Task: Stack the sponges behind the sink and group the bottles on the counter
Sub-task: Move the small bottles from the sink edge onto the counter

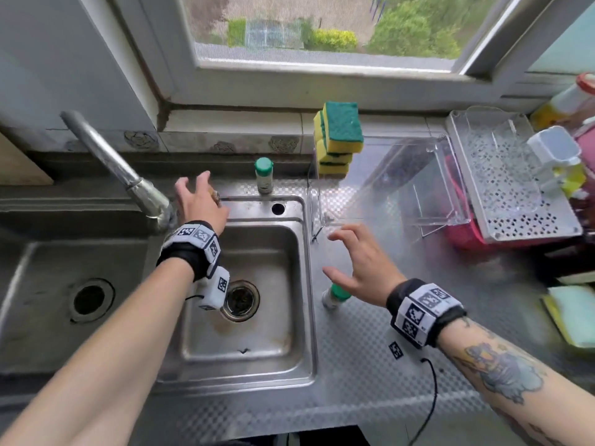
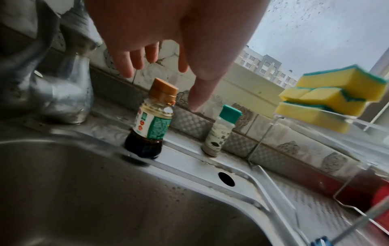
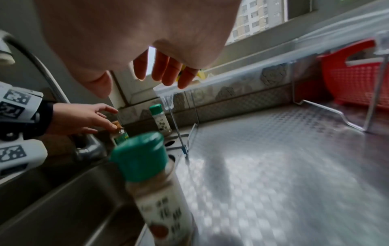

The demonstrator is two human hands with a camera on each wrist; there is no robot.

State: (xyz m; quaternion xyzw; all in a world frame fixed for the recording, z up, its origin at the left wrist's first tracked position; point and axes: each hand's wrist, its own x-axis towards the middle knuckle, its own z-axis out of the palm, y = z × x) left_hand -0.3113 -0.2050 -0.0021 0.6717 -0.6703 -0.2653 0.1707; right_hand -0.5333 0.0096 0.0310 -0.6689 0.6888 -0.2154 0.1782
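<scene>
Several yellow-and-green sponges (image 1: 338, 140) (image 2: 328, 103) are piled behind the sink, on the corner of a clear rack. A brown-capped dark sauce bottle (image 2: 151, 123) (image 3: 119, 133) stands on the sink's back rim. My left hand (image 1: 196, 191) (image 2: 160, 83) hovers over it with fingers spread, holding nothing. A green-capped shaker (image 1: 264, 175) (image 2: 221, 131) stands to its right. A second green-capped bottle (image 1: 335, 296) (image 3: 153, 183) stands on the counter by the sink's right edge. Just above it is my right hand (image 1: 341, 255) (image 3: 143, 89), open and not touching it.
The faucet (image 1: 122, 169) slants in from the left beside my left hand. The steel sink basin (image 1: 257, 333) lies below, with another basin (image 1: 32, 284) further left. The clear rack (image 1: 402, 181) stands over a red basket (image 3: 353, 79). A perforated tray (image 1: 515, 220) and more sponges (image 1: 573, 317) sit at the right.
</scene>
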